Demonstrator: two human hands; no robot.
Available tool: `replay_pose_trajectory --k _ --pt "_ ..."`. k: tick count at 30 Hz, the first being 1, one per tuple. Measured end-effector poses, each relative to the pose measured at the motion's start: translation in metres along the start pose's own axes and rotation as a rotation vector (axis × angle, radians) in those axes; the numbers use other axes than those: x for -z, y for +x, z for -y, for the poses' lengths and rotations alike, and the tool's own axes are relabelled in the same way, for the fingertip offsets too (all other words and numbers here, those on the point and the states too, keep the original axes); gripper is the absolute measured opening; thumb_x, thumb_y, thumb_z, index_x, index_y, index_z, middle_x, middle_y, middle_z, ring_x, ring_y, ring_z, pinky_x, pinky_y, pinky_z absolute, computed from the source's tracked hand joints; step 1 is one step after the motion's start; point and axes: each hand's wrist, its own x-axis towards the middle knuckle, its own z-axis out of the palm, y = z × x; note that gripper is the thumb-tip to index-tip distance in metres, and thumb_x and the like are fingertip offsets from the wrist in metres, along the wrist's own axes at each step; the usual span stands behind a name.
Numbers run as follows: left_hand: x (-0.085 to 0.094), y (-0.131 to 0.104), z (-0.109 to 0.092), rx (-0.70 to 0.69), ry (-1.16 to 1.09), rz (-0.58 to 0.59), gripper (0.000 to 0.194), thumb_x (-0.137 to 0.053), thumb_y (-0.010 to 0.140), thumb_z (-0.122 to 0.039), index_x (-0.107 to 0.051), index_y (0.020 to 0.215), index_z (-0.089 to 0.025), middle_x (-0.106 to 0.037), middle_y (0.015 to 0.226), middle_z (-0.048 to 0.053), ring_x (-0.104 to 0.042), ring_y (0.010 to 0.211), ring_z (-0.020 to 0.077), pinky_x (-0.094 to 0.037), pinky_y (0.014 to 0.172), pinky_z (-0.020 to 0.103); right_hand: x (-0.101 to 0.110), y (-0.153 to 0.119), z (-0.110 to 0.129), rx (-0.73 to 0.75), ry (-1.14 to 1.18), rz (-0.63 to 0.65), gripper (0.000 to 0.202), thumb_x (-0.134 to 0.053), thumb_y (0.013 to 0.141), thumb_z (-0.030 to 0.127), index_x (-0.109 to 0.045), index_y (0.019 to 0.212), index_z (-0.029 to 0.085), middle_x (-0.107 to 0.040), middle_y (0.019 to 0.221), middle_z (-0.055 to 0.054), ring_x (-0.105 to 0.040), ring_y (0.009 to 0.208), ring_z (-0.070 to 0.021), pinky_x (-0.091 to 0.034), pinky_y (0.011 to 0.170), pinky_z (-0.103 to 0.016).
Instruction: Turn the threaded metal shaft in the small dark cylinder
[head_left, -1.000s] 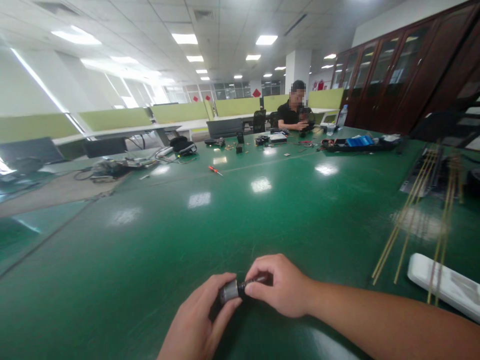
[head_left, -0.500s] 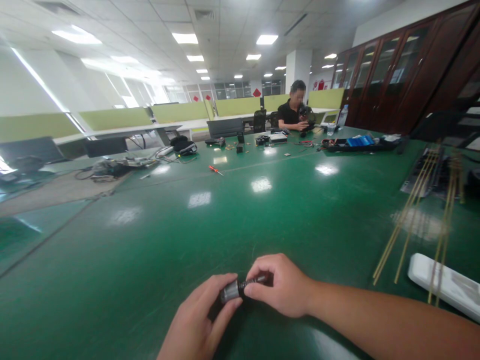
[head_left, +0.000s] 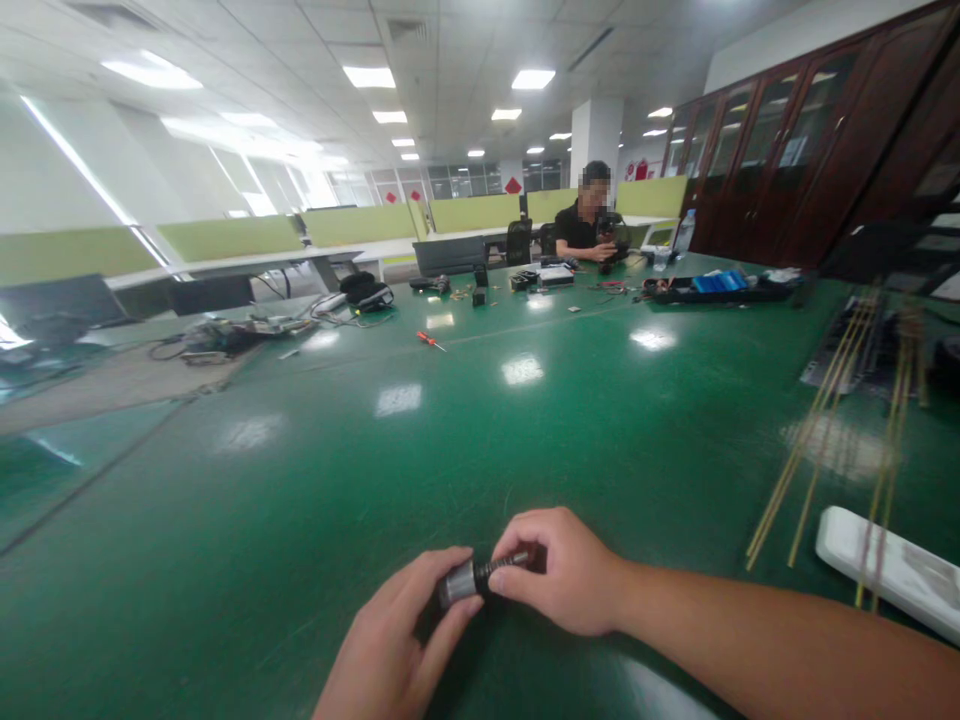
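The left hand point(head_left: 405, 625) is clamping the silvery cylinder point(head_left: 459, 584) low over the tabletop point(head_left: 315, 500), seemingly steadying it, while the right hand point(head_left: 562, 575), just beside that grip, is pinching the dark ridged shaft point(head_left: 504, 566), apparently for fine control.

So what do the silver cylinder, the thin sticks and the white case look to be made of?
Silver cylinder: probably metal, satin; grey with a soft sheen.
Thin sticks: perhaps bamboo or wood, finish unclear; yellowish, straight, slender.
White case: likely moulded plastic, smooth; rounded corners, even colour.
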Motion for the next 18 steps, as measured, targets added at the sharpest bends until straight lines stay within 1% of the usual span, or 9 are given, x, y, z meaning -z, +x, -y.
replay_pose_trajectory --k 7,18 --pt "0.0019 0.001 -0.0023 -0.026 0.01 -0.025 0.028 -0.055 0.097 -0.05 -0.058 0.12 -0.035 -0.071 0.11 -0.005 -0.07 0.096 0.0127 -0.057 0.085 0.017 0.0002 0.0002 -0.0008 0.003 0.016 -0.006 0.009 -0.073 0.078 0.025 -0.074 0.079 0.017 -0.065 0.07 0.001 -0.056 0.063 -0.012 -0.04 0.059 -0.022" --pt "0.0029 0.0033 -0.0006 -0.03 0.03 -0.034 0.028 -0.055 0.097 -0.051 -0.058 0.12 -0.035 -0.072 0.108 -0.006 -0.071 0.095 0.0126 -0.058 0.084 0.017 -0.0001 -0.0003 0.0004 -0.017 0.029 -0.012 0.008 -0.073 0.077 0.024 -0.073 0.078 0.016 -0.065 0.069 0.001 -0.057 0.062 -0.012 -0.041 0.059 -0.022"
